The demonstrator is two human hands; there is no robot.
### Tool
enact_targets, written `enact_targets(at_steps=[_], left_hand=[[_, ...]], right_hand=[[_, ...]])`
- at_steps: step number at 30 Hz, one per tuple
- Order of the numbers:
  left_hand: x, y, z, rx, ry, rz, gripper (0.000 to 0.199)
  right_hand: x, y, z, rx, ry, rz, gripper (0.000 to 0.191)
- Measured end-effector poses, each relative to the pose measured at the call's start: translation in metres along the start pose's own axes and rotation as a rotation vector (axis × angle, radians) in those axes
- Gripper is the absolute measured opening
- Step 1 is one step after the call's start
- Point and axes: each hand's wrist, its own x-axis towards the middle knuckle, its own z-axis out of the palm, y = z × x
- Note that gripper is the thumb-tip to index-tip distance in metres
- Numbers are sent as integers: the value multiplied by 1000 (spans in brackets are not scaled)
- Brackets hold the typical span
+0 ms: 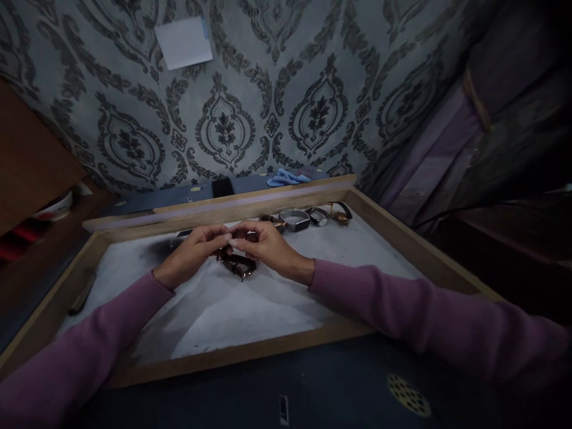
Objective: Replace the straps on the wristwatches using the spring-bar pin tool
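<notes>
My left hand (194,250) and my right hand (268,247) meet over the white-lined wooden tray (308,333), thumbs and fingertips pressed together. Whatever lies between the fingertips is too small and dark to make out. Just below them a dark brown watch (239,266) with gold-coloured parts lies on the white lining, close to the fingers. Behind my right hand several watches stand in a row, among them a silver one (295,220), a small round-faced one (318,217) and a gold-and-black one (340,213).
A dark pen-like object (83,296) lies at the tray's left side. Beyond the back rim are a blue cloth (287,177) and a black item (222,188). A white card (184,43) is on the patterned wall. A purple curtain (440,149) hangs at right.
</notes>
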Motion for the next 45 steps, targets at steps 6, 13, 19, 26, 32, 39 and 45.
enact_targets(at_steps=[6, 13, 19, 26, 32, 39, 45], left_hand=[[-4, 0, 4, -142, 38, -140, 32], [-10, 3, 6, -200, 27, -155, 31], [-12, 3, 4, -100, 12, -135, 25], [-16, 9, 4, 122, -12, -173, 26], [-17, 9, 4, 196, -35, -208, 27], [-17, 8, 3, 222, -77, -259, 22], [-19, 1, 7, 320, -42, -121, 14]], right_hand=[[-10, 3, -21, -456, -49, -25, 33], [-20, 6, -21, -784, -223, -42, 22], [-18, 15, -21, -598, -184, -23, 13], [-21, 18, -17, -444, -126, -48, 13], [-24, 18, -12, -344, -125, -96, 9], [-27, 23, -8, -298, -122, -149, 9], [-30, 24, -5, -362, -124, -199, 10]])
